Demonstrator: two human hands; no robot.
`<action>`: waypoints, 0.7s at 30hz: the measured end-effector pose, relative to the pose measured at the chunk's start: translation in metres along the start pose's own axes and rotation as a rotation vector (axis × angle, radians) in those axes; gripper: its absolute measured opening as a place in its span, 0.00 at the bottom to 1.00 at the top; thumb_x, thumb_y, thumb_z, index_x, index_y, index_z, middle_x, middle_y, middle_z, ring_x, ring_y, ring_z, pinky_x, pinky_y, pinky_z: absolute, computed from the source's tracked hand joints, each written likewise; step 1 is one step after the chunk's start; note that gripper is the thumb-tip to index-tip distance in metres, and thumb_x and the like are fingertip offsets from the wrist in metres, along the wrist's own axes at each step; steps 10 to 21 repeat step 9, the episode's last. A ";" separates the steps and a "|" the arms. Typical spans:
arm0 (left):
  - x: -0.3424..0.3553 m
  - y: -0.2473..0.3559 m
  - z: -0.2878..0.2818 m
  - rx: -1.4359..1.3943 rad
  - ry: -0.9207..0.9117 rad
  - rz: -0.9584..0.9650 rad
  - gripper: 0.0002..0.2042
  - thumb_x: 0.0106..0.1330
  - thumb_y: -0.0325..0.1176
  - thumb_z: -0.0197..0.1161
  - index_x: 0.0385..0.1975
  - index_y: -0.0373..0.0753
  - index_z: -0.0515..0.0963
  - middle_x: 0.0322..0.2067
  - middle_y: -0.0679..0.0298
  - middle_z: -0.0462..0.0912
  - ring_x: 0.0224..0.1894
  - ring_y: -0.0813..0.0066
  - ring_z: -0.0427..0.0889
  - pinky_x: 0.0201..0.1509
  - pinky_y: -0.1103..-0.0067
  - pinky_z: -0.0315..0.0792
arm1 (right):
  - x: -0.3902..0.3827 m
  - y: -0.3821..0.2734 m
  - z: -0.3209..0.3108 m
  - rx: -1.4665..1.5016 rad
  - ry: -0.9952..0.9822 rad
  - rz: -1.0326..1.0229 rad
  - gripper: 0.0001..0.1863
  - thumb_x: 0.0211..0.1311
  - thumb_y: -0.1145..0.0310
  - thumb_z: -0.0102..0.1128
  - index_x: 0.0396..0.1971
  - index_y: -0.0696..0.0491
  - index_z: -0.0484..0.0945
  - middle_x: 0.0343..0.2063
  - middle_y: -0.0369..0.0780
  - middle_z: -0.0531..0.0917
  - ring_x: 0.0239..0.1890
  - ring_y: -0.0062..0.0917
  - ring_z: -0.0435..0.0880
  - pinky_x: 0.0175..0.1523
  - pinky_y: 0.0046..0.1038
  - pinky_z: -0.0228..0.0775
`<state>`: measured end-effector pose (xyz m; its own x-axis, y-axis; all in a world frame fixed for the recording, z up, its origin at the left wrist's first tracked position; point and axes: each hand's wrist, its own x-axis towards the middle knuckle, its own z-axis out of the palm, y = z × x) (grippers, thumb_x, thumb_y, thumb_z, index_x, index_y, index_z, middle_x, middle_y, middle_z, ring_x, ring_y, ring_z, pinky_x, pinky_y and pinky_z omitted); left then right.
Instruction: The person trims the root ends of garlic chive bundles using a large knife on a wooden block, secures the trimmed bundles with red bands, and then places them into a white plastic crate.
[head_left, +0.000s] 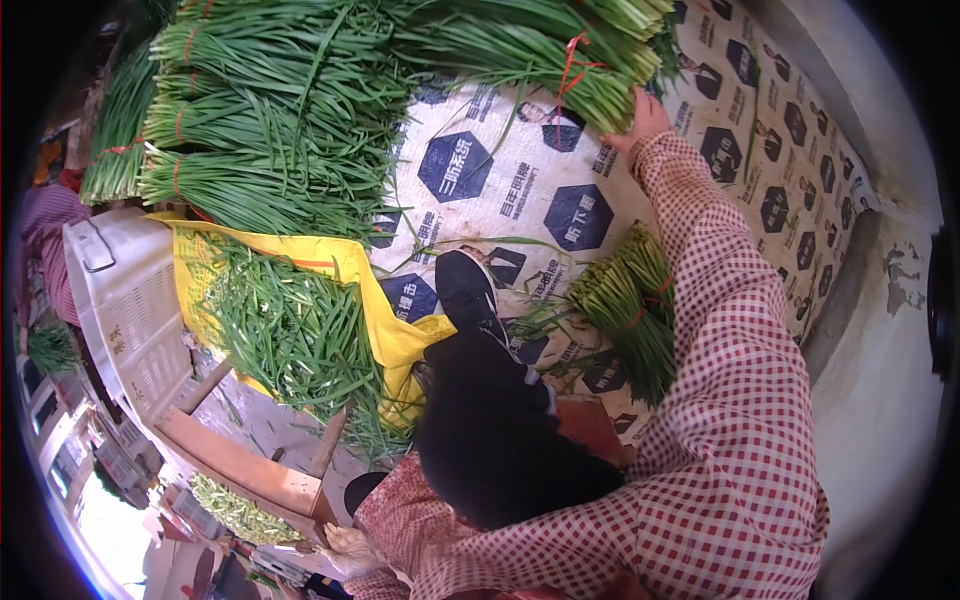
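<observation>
The right hand (645,118) is stretched forward in a red-checked sleeve (730,330) and is laid against the cut end of a tied bundle of green chives (530,50). The bundle lies just beyond and to the left of the fingers, bound by a red band (572,62), at the far edge of a printed sheet (500,190) spread on the floor. Whether the fingers are spread or curled round the stalks cannot be told, as they are hidden behind the stalk ends.

The left hand (345,545) is seen low in the view, beside the wooden stool (245,455); its fingers appear loosely bent, with nothing clearly held.

Nearer than the right fingers, under the sleeve, two smaller tied bundles (630,310) are laid side by side on the sheet. Far to the left of the fingers, a stack of about six tied bundles (250,130) is piled. One loose heap of chives (290,330) is spread on a yellow sack (385,330), next to one white plastic crate (125,300). One dark shoe (465,290) rests on the sheet.
</observation>
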<state>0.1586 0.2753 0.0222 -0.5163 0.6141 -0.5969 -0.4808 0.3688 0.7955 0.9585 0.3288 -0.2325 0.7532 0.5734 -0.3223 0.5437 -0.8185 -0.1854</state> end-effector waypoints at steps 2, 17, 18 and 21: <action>-0.005 0.005 -0.004 0.012 -0.004 -0.011 0.29 0.62 0.48 0.57 0.56 0.34 0.65 0.55 0.60 0.71 0.52 0.67 0.73 0.50 0.75 0.73 | 0.008 -0.020 0.007 -0.104 -0.059 0.059 0.59 0.38 0.51 0.75 0.66 0.49 0.43 0.61 0.50 0.59 0.63 0.41 0.59 0.67 0.38 0.49; 0.005 0.018 -0.042 -0.018 -0.057 -0.041 0.31 0.59 0.47 0.61 0.58 0.36 0.64 0.54 0.61 0.72 0.51 0.67 0.74 0.53 0.71 0.72 | 0.046 -0.036 0.004 -0.209 -0.298 0.138 0.56 0.43 0.57 0.71 0.67 0.44 0.39 0.57 0.52 0.66 0.52 0.46 0.73 0.54 0.36 0.69; 0.005 0.018 -0.042 -0.018 -0.057 -0.041 0.31 0.59 0.47 0.61 0.58 0.36 0.64 0.54 0.61 0.72 0.51 0.67 0.74 0.53 0.71 0.72 | 0.046 -0.036 0.004 -0.209 -0.298 0.138 0.56 0.43 0.57 0.71 0.67 0.44 0.39 0.57 0.52 0.66 0.52 0.46 0.73 0.54 0.36 0.69; 0.005 0.018 -0.042 -0.018 -0.057 -0.041 0.31 0.59 0.47 0.61 0.58 0.36 0.64 0.54 0.61 0.72 0.51 0.67 0.74 0.53 0.71 0.72 | 0.046 -0.036 0.004 -0.209 -0.298 0.138 0.56 0.43 0.57 0.71 0.67 0.44 0.39 0.57 0.52 0.66 0.52 0.46 0.73 0.54 0.36 0.69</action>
